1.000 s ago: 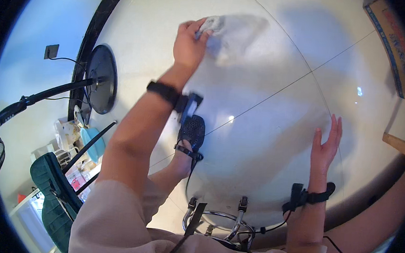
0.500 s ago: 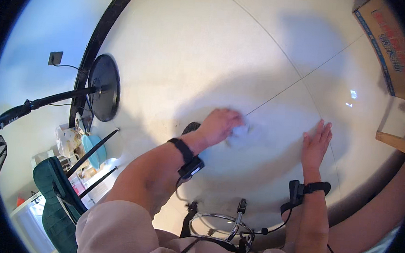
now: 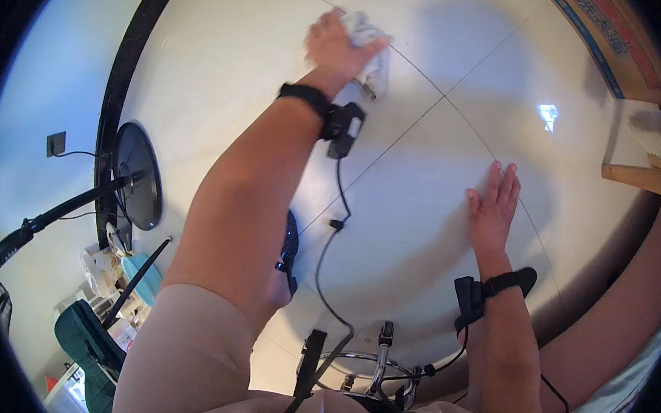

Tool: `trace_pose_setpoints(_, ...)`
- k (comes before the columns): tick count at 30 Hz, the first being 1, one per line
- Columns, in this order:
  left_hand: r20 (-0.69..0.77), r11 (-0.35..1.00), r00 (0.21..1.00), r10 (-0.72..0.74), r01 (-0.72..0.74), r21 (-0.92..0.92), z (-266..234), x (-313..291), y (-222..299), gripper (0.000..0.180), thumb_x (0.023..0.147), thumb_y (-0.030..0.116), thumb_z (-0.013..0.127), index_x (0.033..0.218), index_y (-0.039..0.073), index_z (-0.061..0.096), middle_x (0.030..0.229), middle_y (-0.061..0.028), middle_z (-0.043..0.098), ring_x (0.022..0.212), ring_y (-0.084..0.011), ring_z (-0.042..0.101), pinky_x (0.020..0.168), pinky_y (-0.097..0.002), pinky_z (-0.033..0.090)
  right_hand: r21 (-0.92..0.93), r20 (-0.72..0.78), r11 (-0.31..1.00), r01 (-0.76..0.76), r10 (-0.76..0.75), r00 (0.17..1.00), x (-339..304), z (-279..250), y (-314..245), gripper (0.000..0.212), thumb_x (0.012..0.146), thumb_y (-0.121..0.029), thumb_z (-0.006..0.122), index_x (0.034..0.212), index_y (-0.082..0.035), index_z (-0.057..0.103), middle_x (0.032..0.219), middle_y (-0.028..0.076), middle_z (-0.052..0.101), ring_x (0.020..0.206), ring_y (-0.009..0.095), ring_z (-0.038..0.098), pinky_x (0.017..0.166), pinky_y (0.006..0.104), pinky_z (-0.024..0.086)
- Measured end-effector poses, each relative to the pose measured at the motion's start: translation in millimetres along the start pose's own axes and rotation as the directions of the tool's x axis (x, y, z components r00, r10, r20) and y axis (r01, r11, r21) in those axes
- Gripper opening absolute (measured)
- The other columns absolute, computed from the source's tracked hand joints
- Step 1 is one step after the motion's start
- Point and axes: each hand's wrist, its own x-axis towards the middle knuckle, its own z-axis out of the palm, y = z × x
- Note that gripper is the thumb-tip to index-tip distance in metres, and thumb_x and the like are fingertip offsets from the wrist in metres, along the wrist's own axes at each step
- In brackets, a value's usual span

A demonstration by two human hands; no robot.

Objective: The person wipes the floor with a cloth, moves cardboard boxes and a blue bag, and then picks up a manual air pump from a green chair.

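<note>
Stretched far forward, my left hand (image 3: pixel 337 46) holds a whitish, crumpled cloth (image 3: pixel 371 57) against the pale tiled floor (image 3: pixel 397 233). Most of the cloth shows at the thumb side, and a small dark bit hangs by its lower edge, too blurred to name. My right hand (image 3: pixel 494 213) is empty, its fingers spread and pointing away from me, at or just above the floor on the right. Each wrist wears a strap with a small black device, and a cable runs from it.
A round black stand base (image 3: pixel 139 176) is at the left by the wall, near a green chair (image 3: pixel 88 351). A cardboard box (image 3: pixel 620 42) and a brush (image 3: pixel 660 139) lie at the far right. Below me is a chrome wheeled stool base (image 3: pixel 383 361).
My left hand has moved forward and a little left with the cloth, its arm now extended. My right hand has shifted slightly forward and left, still open. The whole view has moved.
</note>
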Motion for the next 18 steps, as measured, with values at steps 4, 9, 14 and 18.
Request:
trace_pose_setpoints(4,-0.081,0.922,0.983,0.165,-0.183,-0.342,16.9,3.2,73.2,0.073,0.067,0.032,0.074,0.124,0.001,0.041,0.120,-0.0205,0.047,0.112,-0.0357,0.043,0.095,-0.0415,0.035,0.026,-0.035,1.000,0.012,-0.011,0.999,1.3,-6.3,-4.0,0.066,0.086,-0.034,0.052,0.140,-0.011,0.022,0.143,0.022,0.019,0.126,0.041,0.025,0.105,0.0464,0.024)
trace_pose_setpoints(9,0.109,0.727,0.805,0.584,-0.458,-0.511,25.9,-103.2,96.5,0.049,0.070,0.008,0.064,0.116,0.003,0.049,0.116,-0.0173,0.051,0.108,-0.0343,0.046,0.095,-0.0409,0.036,0.054,-0.034,0.998,-0.017,0.019,0.999,-2.6,-2.8,-4.3,0.066,0.084,-0.033,0.055,0.139,-0.011,0.024,0.142,0.021,0.021,0.126,0.041,0.026,0.105,0.0456,0.024)
trace_pose_setpoints(14,0.281,0.394,0.292,0.914,-0.478,-0.785,-13.0,-291.5,61.1,0.034,0.079,0.010,0.051,0.112,0.007,0.052,0.118,-0.0122,0.052,0.117,-0.0300,0.043,0.101,-0.0432,0.031,0.179,-0.040,0.983,-0.047,0.056,0.998,-1.5,-11.3,-5.3,0.064,0.078,-0.013,0.060,0.135,-0.008,0.032,0.141,0.021,0.025,0.127,0.040,0.027,0.105,0.0448,0.026)
trace_pose_setpoints(18,0.395,0.501,0.363,0.844,-0.269,-0.823,-52.6,-273.1,65.2,0.032,0.079,0.009,0.051,0.111,0.006,0.053,0.119,-0.0113,0.051,0.116,-0.0286,0.045,0.099,-0.0421,0.034,0.248,-0.033,0.969,-0.003,0.011,0.999,0.7,-10.2,10.9,0.062,0.075,-0.004,0.057,0.133,-0.007,0.035,0.140,0.021,0.026,0.127,0.039,0.026,0.105,0.0437,0.028)
